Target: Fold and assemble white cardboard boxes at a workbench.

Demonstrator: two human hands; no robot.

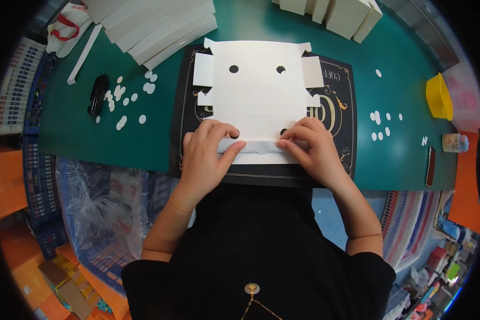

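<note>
A flat white cardboard box blank (258,98) lies on a black mat with gold ornament (184,112), with round holes and side flaps showing. Along its near edge a strip (261,146) is folded up and looks greyish in shade. My left hand (209,152) pinches the left part of this fold, thumb on the strip and fingers beside a hole. My right hand (316,149) grips the right part of the same fold in a like way, its fingertips partly covering another hole. Both hands are closed on the cardboard.
White discs (134,97) lie scattered on the green table (149,141) at both sides. A black stapler-like tool (97,95) sits left. Stacked white cardboard (162,26) and white boxes (349,18) stand at the back. A yellow tub (439,97), jar (452,142) and phone (430,166) are right.
</note>
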